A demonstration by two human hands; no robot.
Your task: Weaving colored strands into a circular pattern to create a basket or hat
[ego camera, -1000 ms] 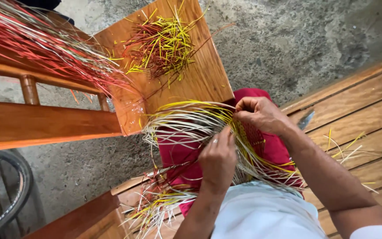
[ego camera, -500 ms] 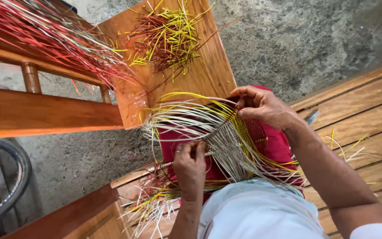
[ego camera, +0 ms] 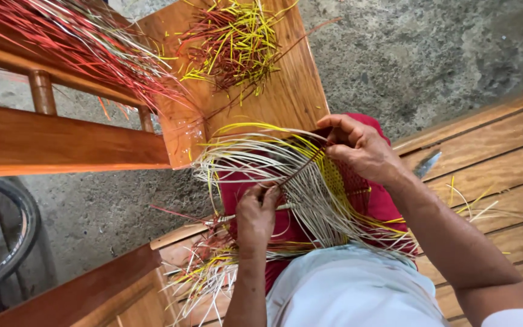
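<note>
Left hand: the left hand (ego camera: 255,215) is seen closed down on the near end of a thin dark red strip (ego camera: 298,172), pinched just over the lap. Half a second back it was sitting lower and flatter on the strands, so it's been brought up to the weave.

Right hand: the right hand (ego camera: 358,145) is curled shut, with the far end of that same dark red strip nipped between thumb and fingertips. It's hardly been shifted since a second ago.

What that means: the strip is now pulled taut and slanted across the work, so it looks like a strand is being threaded or tightened, not just sorted.

Work piece: a half-woven mat of pale cream and yellow straw strips (ego camera: 310,188) is spread on a dark red cloth (ego camera: 370,203) over the lap, loose ends fanned out toward the knees.

Surface: a brown wooden plank bench (ego camera: 491,151) is sat on, with a small grey knife blade (ego camera: 426,163) left beside the right wrist.

Farther out: an orange-brown wooden chair seat (ego camera: 292,91) is loaded with cut yellow and red straw scraps (ego camera: 234,42); a bundle of long red straw strips (ego camera: 62,36) is laid over the rail.

Room: rough grey concrete floor (ego camera: 431,54), plus a bit of black wheel tyre (ego camera: 13,248) at the left edge.
</note>
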